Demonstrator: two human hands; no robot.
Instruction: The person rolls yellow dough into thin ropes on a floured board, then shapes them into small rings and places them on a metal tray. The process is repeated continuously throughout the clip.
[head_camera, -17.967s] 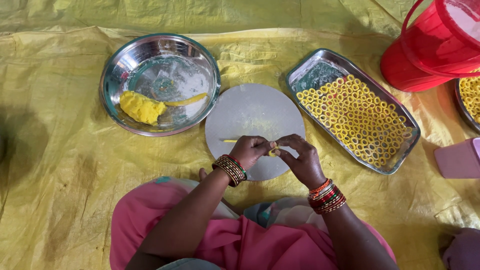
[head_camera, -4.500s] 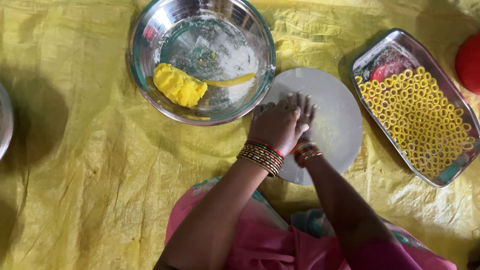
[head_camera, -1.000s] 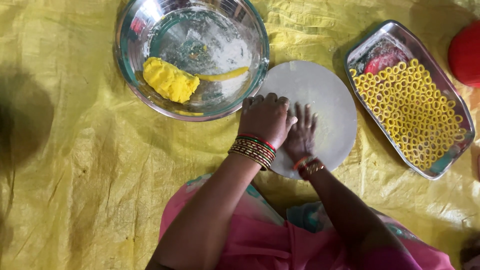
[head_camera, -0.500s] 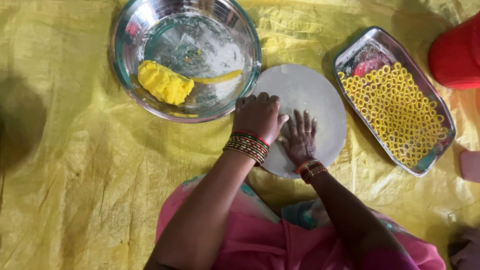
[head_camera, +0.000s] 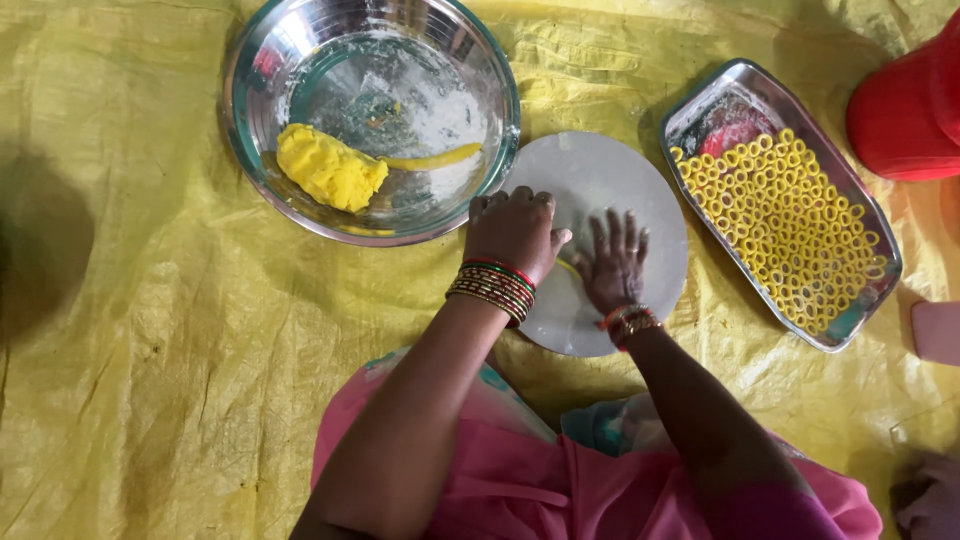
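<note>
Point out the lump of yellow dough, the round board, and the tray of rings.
Yellow dough lump (head_camera: 330, 168), head view, middle of the lump.
Round board (head_camera: 590, 170), head view, bare upper surface.
Tray of rings (head_camera: 700, 105), head view, bare upper-left corner.

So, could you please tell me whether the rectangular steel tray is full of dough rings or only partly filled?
Partly filled. Yellow dough rings cover most of the steel tray, but its far corner shows bare metal.
</note>
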